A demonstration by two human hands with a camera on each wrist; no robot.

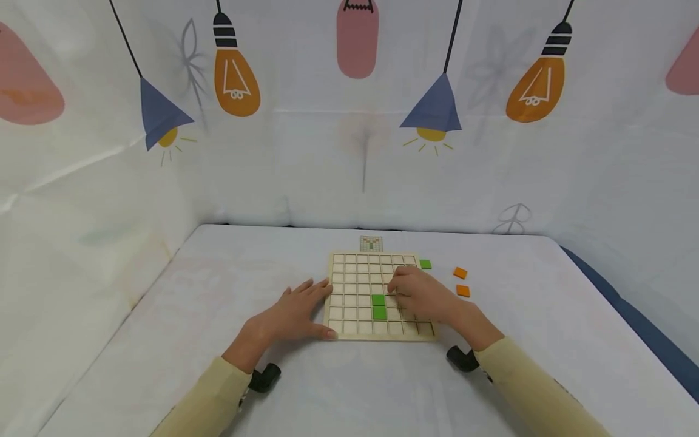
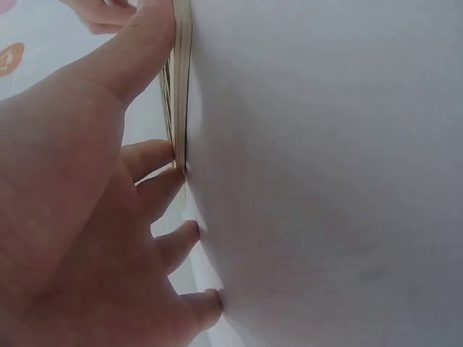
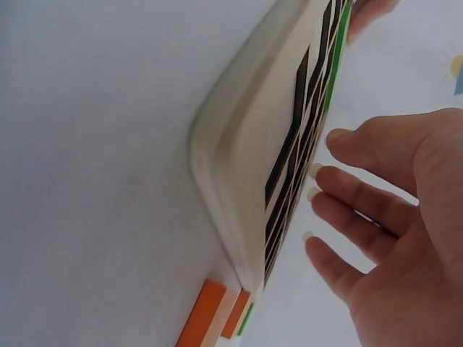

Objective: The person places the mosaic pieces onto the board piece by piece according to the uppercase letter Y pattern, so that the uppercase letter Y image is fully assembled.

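A pale wooden grid board [image 1: 357, 328] lies on the white table. My left hand [image 1: 297, 312] spreads along its left side, thumb at the near left corner and fingertips by the left edge. Two green square tiles [image 1: 379, 312] sit in adjoining cells, one behind the other. Just right of them, my right hand [image 1: 423, 294] hovers over the board with loosely bent fingers. In the right wrist view, the thumb [image 3: 376, 141] stands apart from the visible fingers [image 3: 362, 199], and no tile shows between them. The left wrist view shows fingertips touching the board's edge [image 2: 182, 94].
Beyond the board's far edge lies a small printed pattern card [image 1: 371, 244]. A loose green tile [image 1: 425, 264] is by the far right corner. Farther right are two orange tiles [image 1: 463, 291]. A white sheet with printed lamps [image 1: 327, 158] hangs behind the table.
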